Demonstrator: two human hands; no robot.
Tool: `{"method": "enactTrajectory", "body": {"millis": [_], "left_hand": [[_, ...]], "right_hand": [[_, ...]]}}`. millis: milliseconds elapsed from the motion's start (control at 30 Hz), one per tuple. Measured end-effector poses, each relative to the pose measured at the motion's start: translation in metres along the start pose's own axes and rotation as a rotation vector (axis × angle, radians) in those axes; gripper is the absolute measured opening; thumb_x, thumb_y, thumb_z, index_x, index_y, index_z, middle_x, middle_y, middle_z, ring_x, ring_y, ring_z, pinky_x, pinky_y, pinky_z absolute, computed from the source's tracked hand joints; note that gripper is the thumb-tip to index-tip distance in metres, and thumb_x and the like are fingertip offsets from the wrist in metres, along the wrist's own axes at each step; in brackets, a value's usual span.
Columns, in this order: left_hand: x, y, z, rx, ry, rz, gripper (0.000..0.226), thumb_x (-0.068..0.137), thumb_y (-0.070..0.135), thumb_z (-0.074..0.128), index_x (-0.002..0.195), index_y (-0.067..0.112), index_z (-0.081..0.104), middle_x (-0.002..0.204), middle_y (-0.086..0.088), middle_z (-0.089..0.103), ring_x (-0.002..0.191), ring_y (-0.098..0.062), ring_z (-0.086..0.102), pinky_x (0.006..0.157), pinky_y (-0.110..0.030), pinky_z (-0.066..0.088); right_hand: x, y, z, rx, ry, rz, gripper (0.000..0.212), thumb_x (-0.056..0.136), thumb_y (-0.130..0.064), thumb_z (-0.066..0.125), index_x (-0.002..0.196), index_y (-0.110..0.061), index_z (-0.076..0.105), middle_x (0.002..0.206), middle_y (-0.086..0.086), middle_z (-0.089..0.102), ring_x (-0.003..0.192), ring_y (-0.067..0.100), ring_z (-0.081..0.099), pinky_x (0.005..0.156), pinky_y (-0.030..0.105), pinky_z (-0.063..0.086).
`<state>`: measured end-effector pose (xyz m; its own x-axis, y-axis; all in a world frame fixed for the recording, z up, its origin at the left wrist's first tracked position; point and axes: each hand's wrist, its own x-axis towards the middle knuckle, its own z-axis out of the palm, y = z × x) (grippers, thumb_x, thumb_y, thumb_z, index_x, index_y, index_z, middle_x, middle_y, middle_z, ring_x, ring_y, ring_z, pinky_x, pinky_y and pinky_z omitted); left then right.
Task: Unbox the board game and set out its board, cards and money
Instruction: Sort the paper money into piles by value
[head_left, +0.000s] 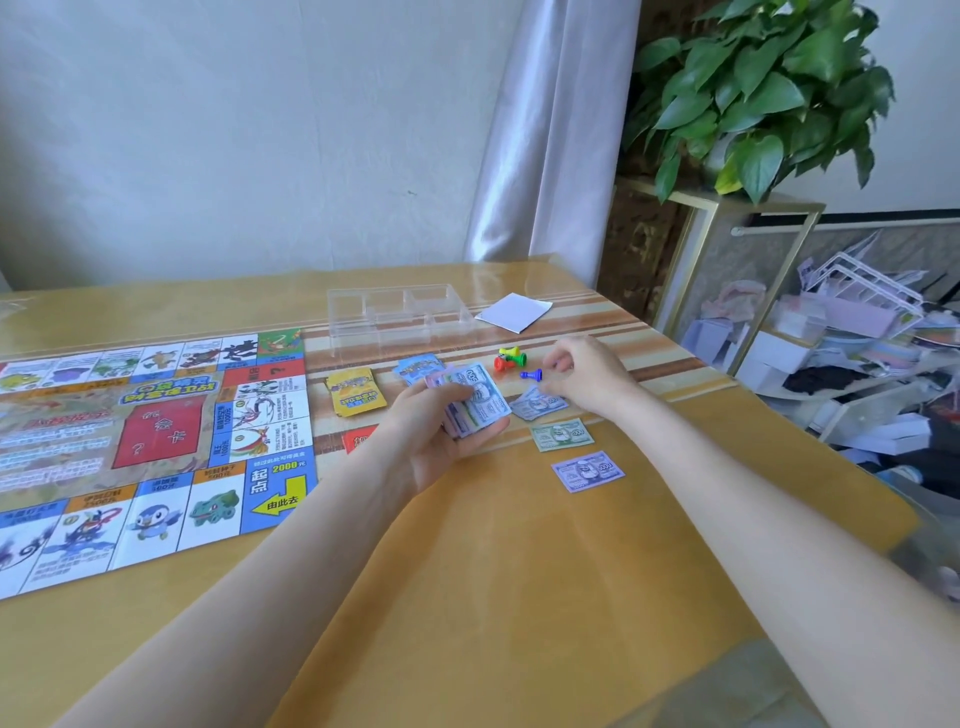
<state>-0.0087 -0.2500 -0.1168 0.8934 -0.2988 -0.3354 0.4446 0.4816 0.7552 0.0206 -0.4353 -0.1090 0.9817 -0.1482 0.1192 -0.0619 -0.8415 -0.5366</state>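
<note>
Wooden table under clear film. Nearest, purple banknote, then green banknote. Left hand gripping wad of play money; right hand curled over blue banknotes, pinch unclear. Board unfolded at left. Yellow cards and blue cards beyond, coloured pawns beside. Farthest, clear plastic tray, white paper.
</note>
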Motion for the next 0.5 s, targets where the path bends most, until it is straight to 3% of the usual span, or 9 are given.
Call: {"method": "enactTrajectory", "body": {"millis": [100,200,333,400,500], "left_hand": [[0.002,-0.003,0.006,-0.039,0.016,0.016,0.032,0.090,-0.007,0.051,0.121,-0.001,0.049,0.113,-0.022,0.059,0.089,-0.031,0.064,0.062,-0.042,0.059],[0.004,-0.006,0.015,-0.079,-0.009,0.015,0.033,0.091,-0.005,0.050,0.124,-0.002,0.050,0.113,-0.023,0.062,0.088,-0.030,0.066,0.063,-0.041,0.059],[0.004,-0.008,0.018,-0.066,-0.046,0.036,0.033,0.093,-0.003,0.049,0.126,-0.003,0.049,0.116,-0.023,0.062,0.088,-0.029,0.066,0.066,-0.041,0.059],[0.005,-0.006,0.014,-0.052,-0.026,0.047,0.034,0.092,-0.004,0.050,0.126,-0.002,0.048,0.118,-0.023,0.060,0.089,-0.029,0.066,0.066,-0.043,0.059],[0.006,-0.003,0.005,-0.023,0.018,0.048,0.033,0.091,-0.004,0.050,0.125,0.000,0.048,0.115,-0.023,0.060,0.089,-0.031,0.066,0.065,-0.044,0.059]], "right_hand": [[-0.010,-0.013,-0.010,0.437,-0.197,0.002,0.028,0.080,-0.028,0.072,0.097,-0.007,0.064,0.087,0.008,0.060,0.070,0.017,0.052,0.059,0.026,0.041],[-0.018,-0.022,-0.014,0.482,-0.356,-0.035,0.015,0.079,-0.019,0.074,0.083,-0.008,0.064,0.079,0.005,0.061,0.068,0.016,0.054,0.055,0.022,0.042],[-0.010,-0.018,-0.016,0.589,-0.147,0.030,0.012,0.079,-0.007,0.071,0.077,-0.012,0.060,0.087,0.014,0.065,0.069,0.023,0.056,0.060,0.029,0.043],[-0.006,-0.014,-0.022,0.649,-0.080,0.059,0.013,0.082,-0.001,0.065,0.083,-0.012,0.060,0.089,0.011,0.065,0.063,0.018,0.057,0.051,0.022,0.043],[-0.003,-0.007,-0.029,0.314,-0.110,-0.060,0.013,0.087,-0.002,0.060,0.087,-0.014,0.065,0.076,0.003,0.056,0.063,0.015,0.045,0.054,0.022,0.038]]}}
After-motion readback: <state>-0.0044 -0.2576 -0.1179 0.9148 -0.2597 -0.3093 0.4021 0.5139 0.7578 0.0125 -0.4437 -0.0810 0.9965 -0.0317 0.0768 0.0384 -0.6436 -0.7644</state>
